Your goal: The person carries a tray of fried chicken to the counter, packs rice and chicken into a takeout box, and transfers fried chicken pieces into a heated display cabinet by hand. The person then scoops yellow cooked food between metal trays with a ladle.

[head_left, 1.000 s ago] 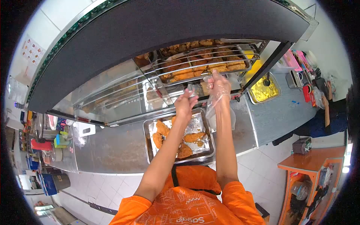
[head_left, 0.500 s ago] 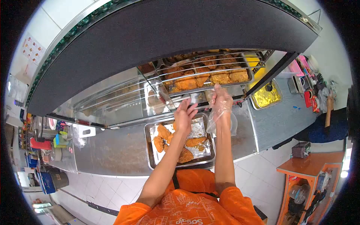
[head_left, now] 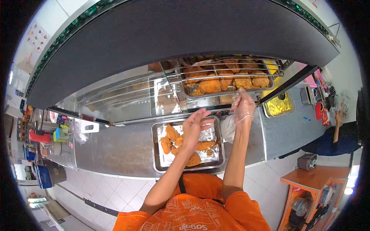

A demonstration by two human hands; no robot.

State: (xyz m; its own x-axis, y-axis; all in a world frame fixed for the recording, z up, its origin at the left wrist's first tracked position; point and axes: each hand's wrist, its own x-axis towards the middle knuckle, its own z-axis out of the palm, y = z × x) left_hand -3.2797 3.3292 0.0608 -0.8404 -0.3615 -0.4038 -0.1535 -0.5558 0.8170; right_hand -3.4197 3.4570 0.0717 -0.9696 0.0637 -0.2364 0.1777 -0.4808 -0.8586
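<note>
My left hand (head_left: 195,127) is bare, with its fingers apart and nothing in them, above a metal tray (head_left: 157,163) of fried pieces (head_left: 172,133). My right hand (head_left: 244,108) wears a clear plastic glove, and its fingers are drawn together at the front edge of the rack tray; whether they hold anything is too small to tell. Loose clear plastic (head_left: 229,127) hangs beside that hand. Behind the wire shelf (head_left: 210,77) of the display case, a tray (head_left: 216,93) holds several rows of fried pieces.
The case's dark top (head_left: 173,38) spans the view above my hands. A tray of yellow food (head_left: 279,106) stands on the right counter (head_left: 308,131). Another person's arm (head_left: 337,127) shows at the far right. An orange shelf unit (head_left: 308,175) stands at the lower right.
The view has shifted, and the rack tray appears farther right. My left hand's fingers have opened out, away from the shelf. My right hand remains near the rack tray's front edge.
</note>
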